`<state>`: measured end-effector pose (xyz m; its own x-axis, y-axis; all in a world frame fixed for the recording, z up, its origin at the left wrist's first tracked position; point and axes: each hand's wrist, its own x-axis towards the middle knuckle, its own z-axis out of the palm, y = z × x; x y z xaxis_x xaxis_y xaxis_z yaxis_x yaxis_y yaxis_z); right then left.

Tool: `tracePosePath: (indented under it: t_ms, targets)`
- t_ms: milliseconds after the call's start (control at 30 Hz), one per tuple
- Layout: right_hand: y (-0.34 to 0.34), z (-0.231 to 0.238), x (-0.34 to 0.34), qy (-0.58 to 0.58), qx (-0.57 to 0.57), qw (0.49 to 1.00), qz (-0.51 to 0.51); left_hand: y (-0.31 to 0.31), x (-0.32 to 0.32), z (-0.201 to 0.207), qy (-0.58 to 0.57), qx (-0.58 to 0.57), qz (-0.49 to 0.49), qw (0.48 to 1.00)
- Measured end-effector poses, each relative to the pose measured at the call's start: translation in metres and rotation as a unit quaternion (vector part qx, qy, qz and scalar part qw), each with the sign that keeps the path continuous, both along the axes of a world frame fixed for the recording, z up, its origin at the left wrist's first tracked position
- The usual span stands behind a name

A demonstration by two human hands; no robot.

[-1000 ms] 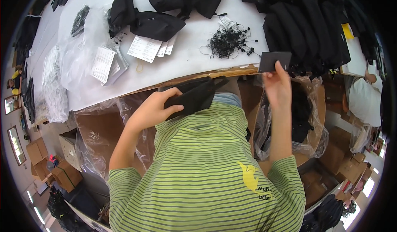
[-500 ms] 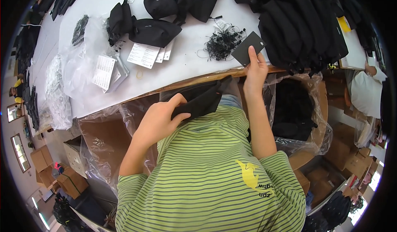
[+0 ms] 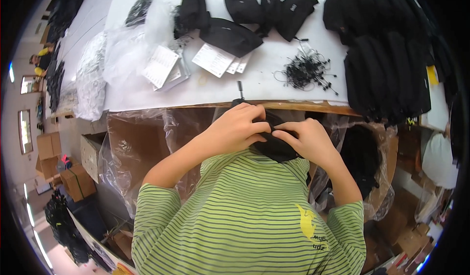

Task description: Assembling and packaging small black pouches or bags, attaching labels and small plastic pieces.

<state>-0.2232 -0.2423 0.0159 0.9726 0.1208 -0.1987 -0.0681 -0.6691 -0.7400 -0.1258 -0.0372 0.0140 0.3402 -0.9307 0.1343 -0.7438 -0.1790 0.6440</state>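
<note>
A black fabric pouch (image 3: pixel 276 150) is held in front of my body, just below the table's near edge. My left hand (image 3: pixel 243 128) grips it from the left with bent fingers. On the other side my right hand (image 3: pixel 309 140) pinches the fabric, thumb close to the left fingers. Past the left hand, a black cord end (image 3: pixel 240 89) sticks up over the table edge. Much of the pouch is covered by both hands. On the table beyond lie a tangle of thin black cords (image 3: pixel 308 71), a black pouch (image 3: pixel 230 36) and white printed cards (image 3: pixel 213 59).
The white table (image 3: pixel 147 98) has a wooden front edge. Stacked black pouches (image 3: pixel 387 74) lie at right, clear plastic bags (image 3: pixel 125 45) at left. Below the edge stand a plastic-lined carton (image 3: pixel 139 138) and another lined carton (image 3: pixel 389 152) holding black goods. A person (image 3: pixel 41 59) is far left.
My right hand has come down from above the table to the pouch. The dark card it held is out of sight. My left hand has moved right, and the view has shifted.
</note>
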Motion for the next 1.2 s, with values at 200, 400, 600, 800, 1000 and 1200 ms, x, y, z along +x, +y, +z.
tracePosePath:
  t_ms: [200, 400, 600, 800, 1000, 1200]
  targets:
    - [-0.003, 0.011, 0.001, 0.066, 0.021, 0.997, 0.030, 0.012, 0.034, -0.001, 0.138, -0.031, -0.002, 0.990]
    - [0.002, 0.011, -0.002, 0.035, 0.063, 0.997, -0.021, 0.159, 0.261, -0.019, -0.139, -0.038, 0.573, 0.806]
    - [0.009, 0.010, 0.006, 0.056, 0.060, 0.996, -0.029, 0.187, 0.364, -0.090, -0.148, 0.270, 0.512, 0.802]
    - [0.015, 0.009, 0.009, 0.111, 0.055, 0.988, -0.091, 0.224, 0.446, -0.195, -0.054, 0.284, 0.574, 0.766]
    - [0.008, -0.001, 0.004, 0.115, 0.080, 0.980, -0.142, 0.244, 0.476, -0.223, -0.049, 0.305, 0.499, 0.810]
    - [0.010, -0.004, 0.006, 0.117, 0.062, 0.981, -0.145, 0.165, 0.364, -0.101, -0.112, 0.374, 0.463, 0.796]
